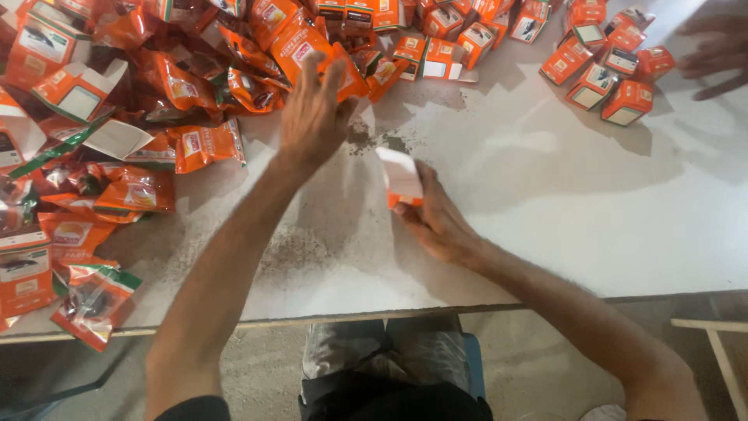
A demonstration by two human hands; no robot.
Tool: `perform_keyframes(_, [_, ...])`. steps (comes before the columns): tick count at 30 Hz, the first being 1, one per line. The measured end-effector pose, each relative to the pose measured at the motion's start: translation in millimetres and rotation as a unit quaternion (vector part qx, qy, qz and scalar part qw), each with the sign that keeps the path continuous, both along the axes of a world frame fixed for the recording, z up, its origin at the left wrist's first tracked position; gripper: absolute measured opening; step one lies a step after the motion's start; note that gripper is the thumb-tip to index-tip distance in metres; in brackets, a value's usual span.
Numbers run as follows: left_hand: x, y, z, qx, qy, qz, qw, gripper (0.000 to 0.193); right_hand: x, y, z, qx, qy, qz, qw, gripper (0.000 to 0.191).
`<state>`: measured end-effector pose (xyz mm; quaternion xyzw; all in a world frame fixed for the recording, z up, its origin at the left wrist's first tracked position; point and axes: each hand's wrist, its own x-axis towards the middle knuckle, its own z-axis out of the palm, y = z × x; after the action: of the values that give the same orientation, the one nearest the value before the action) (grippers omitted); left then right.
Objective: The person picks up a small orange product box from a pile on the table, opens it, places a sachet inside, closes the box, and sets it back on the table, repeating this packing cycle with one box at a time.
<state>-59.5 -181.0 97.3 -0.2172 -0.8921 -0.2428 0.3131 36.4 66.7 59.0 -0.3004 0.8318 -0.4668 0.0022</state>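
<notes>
A small orange-and-white carton [401, 178] stands tilted on the white surface [545, 203], pinched at its lower end by the fingers [407, 209] of the right hand [436, 222], with its open white flap pointing up and away from them. Beyond the carton, the left hand [312, 117] stretches out with fingers spread apart, its tips touching an orange packet [308, 47] at the edge of a heap of orange pouches [156, 86]. Farther right of the carton sits a cluster of closed orange boxes [608, 74], beside which another person's hand [717, 51] rests, blurred.
</notes>
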Motion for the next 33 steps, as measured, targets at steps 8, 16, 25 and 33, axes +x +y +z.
perform_keyframes(8, [5,-6,-8,-0.123,-0.047,-0.008,0.991,0.043,10,6,13,-0.032,0.046,-0.015,0.998,0.057])
perform_keyframes(16, [143,7,-5,0.075,0.123,-0.095,0.985,0.044,19,-1,6,-0.004,0.182,-0.025,0.983,0.062])
perform_keyframes(25, [148,20,-3,-0.170,0.177,-0.091,0.965,0.053,16,5,8,0.029,0.078,-0.001,0.997,0.060])
perform_keyframes(33, [157,49,-5,-0.054,0.045,-0.034,0.997,0.025,21,0,8,-0.008,0.110,0.001,0.994,0.063])
